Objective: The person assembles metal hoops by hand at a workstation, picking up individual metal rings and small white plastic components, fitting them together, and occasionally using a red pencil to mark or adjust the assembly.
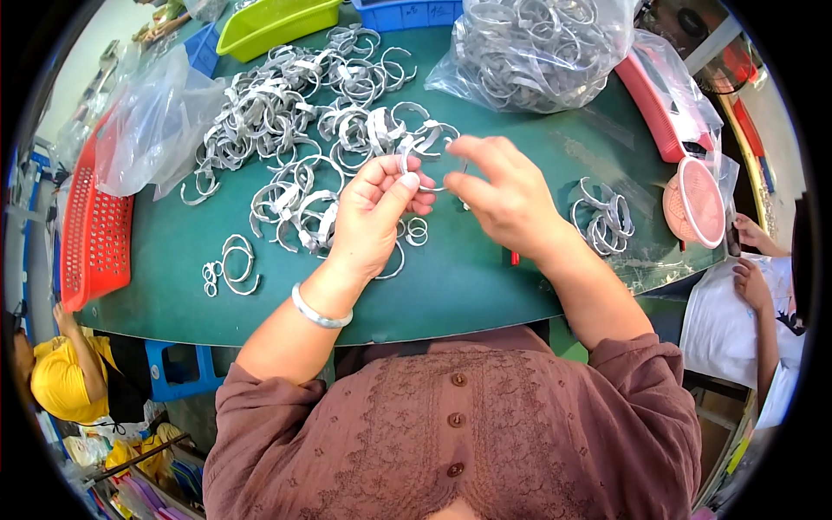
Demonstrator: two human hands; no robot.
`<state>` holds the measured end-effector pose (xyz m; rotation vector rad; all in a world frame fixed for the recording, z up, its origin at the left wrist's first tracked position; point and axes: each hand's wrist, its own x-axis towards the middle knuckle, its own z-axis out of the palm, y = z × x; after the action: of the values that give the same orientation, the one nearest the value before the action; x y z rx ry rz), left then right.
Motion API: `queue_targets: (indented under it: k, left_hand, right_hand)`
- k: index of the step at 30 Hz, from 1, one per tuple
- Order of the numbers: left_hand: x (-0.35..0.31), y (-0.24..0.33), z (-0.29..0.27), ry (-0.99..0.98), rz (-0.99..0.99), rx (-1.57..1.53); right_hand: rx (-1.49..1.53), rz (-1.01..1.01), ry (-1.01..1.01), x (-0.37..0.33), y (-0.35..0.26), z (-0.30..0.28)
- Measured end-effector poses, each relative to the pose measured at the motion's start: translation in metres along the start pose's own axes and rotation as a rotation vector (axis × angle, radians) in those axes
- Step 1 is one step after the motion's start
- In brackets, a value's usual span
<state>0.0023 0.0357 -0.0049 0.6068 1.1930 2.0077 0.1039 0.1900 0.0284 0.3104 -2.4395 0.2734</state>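
Silver-grey open-ended metal bangle [436, 188] is up over green tabletop [485, 299], approx. mid. L to R: red perforated plastic basket [95, 243] at L edge; L hand [381, 204] pinches bangle, thumb vs. fingers; bare green strip runs to curved front edge; blue plastic bin [407, 16] w/ dark writing, cut off at top; R hand [511, 195] half open, blurred, can't tell if touching bangle.

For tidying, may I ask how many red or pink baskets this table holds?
3: red basket left, long pink basket upper right, round pink basket below it; more may be hidden.
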Motion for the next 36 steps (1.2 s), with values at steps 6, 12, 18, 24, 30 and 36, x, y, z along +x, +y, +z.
queue_targets:
  k: [6,12,18,24,30,36]
  left_hand:
    - [0.002,0.001,0.000,0.002,0.014,-0.044]
    - [0.000,0.001,0.002,-0.026,-0.002,-0.052]
    - [0.001,-0.001,0.001,-0.023,-0.013,-0.059]
    - [0.002,-0.001,0.002,-0.014,-0.035,-0.051]
    - [0.002,-0.001,0.001,-0.011,-0.066,-0.039]
    - [0.003,-0.002,0.001,-0.008,-0.076,-0.040]
  right_hand:
    - [0.670,0.508,0.179,-0.008,0.007,0.002]
    - [1.165,0.686,0.123,-0.015,0.014,0.008]
    - [1.173,0.649,0.107,-0.016,0.012,0.007]
    - [1.134,0.640,0.123,-0.017,0.013,0.007]
    - [1.054,0.633,0.126,-0.017,0.013,0.009]
    - [1.048,0.632,0.126,-0.018,0.014,0.009]
